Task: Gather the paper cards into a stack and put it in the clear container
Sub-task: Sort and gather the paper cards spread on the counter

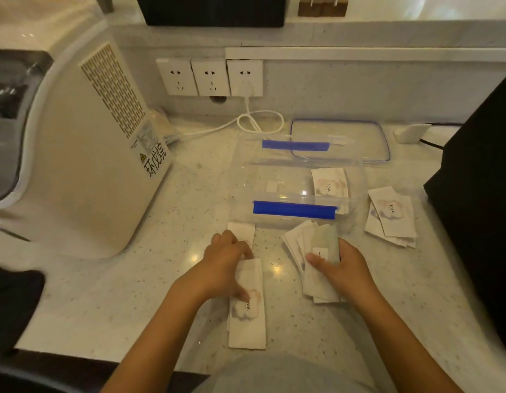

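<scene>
On a speckled counter (166, 279), the left hand (223, 262) pinches one paper card (247, 310); the right hand (338, 268) grips a fanned stack (308, 245) before the clear container (297, 182).

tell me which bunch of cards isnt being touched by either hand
The pile at the far right, beside the clear container. The left hand presses one bunch and the right hand grips another.
</scene>
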